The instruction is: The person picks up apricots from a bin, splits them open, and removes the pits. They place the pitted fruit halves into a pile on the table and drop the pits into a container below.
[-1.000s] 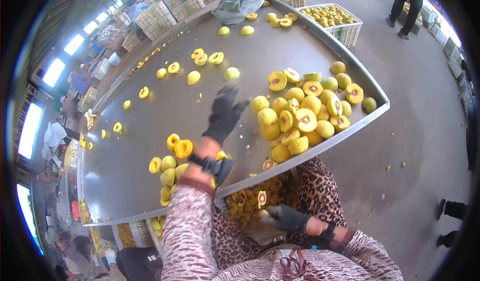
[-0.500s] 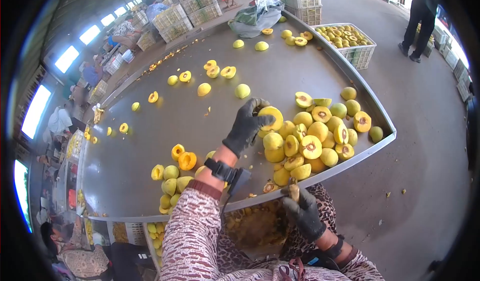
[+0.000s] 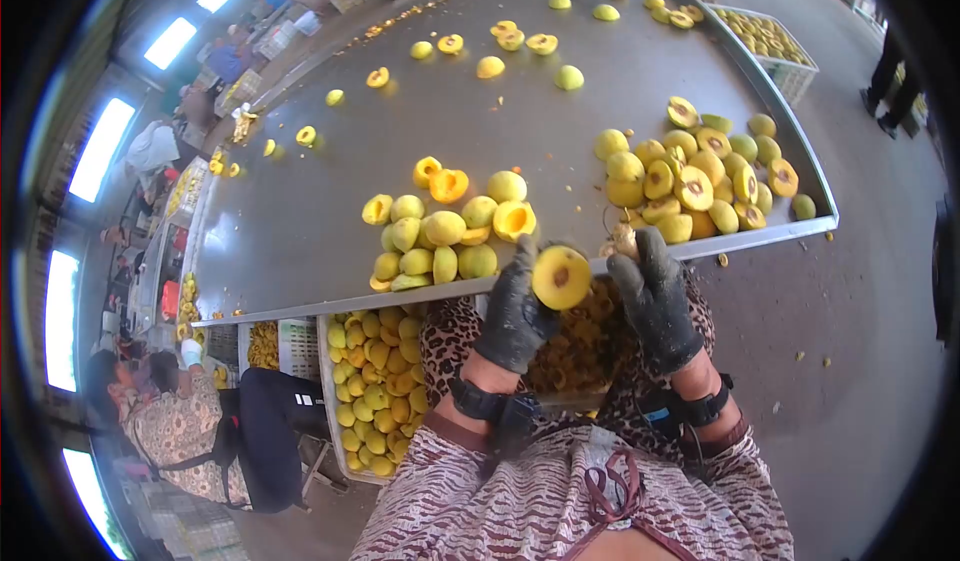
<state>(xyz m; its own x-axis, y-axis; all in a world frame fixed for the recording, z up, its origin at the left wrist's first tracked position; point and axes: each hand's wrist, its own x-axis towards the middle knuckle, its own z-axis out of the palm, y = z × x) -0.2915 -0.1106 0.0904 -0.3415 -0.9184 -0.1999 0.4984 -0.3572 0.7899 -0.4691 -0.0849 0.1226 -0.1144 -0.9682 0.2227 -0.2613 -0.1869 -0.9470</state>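
Halved fruit point(image 3: 562, 278) — cut face towards the camera — is gripped by the gloved left hand point(image 3: 520, 306) at the near edge of the metal table point(image 3: 330, 191). The gloved right hand point(image 3: 655, 296) is closed around a small pale object point(image 3: 622, 241), too blurred to name. One fruit pile point(image 3: 445, 228) lies beyond the left hand, another pile point(image 3: 694, 188) beyond the right.

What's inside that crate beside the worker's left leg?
Yellow and greenish peaches packed across the crate. Only the top layer shows; it covers the bottom and whatever lies between.
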